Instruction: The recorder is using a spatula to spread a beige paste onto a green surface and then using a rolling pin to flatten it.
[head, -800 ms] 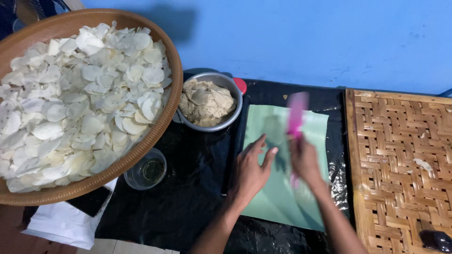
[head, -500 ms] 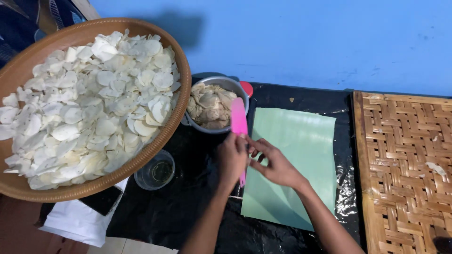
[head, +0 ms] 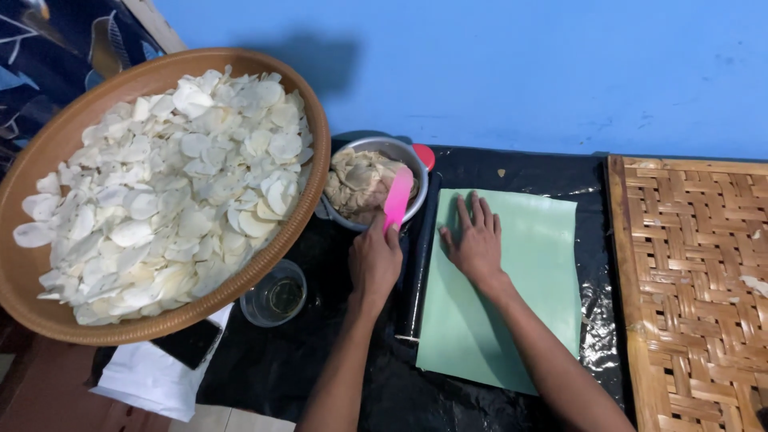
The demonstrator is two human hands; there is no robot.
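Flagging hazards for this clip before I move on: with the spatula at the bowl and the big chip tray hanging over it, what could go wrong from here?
1. The left hand holds the pink spatula at the metal bowl of dough, under the tray's rim; lifting could bump it and spill chips.
2. The small glass cup beside the left forearm might get knocked.
3. The right hand presses the green sheet; it may slide on the glossy black plastic.

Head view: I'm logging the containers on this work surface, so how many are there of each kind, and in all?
Round woven tray of pale slices: 1
Metal bowl of dough, with the left hand holding a pink spatula over it: 1
Small clear cup: 1
Total: 3
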